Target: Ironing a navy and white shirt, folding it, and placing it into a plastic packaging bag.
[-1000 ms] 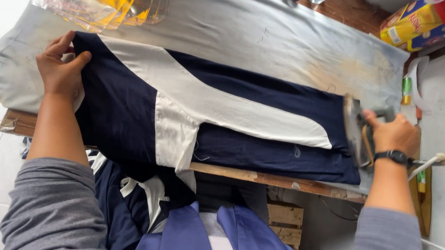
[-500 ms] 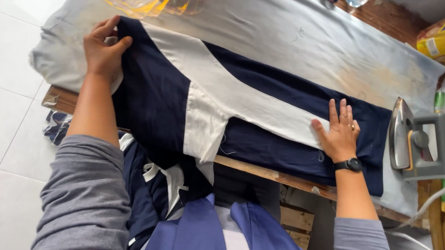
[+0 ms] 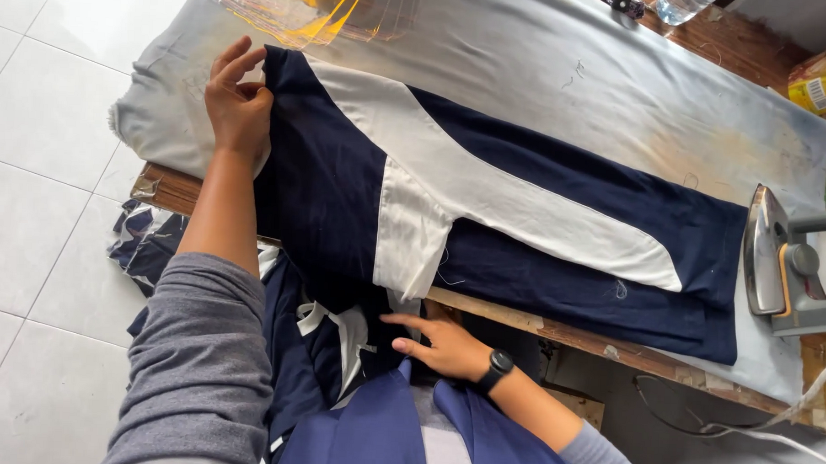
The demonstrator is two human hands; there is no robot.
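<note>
Navy and white cloth covered most of the board: a pair of navy trousers with a broad white side panel lay flat along the grey padded ironing board, its waist end hanging off the near edge. At the far left end of the garment, the left hand rested on the fabric's edge, fingers loosely curled and pinching the navy cloth against the padding. Below the wooden edge of the board, the right hand, with a black wristwatch on its wrist, lay with fingers extended and close together, touching the hanging navy cloth near a white drawstring. An electric iron stood on its heel at the right end of the board, just beside the trouser hems and apart from both hands. Clear plastic bags lay at the board's far left end, near the left hand. White tiles showed on the floor.
</note>
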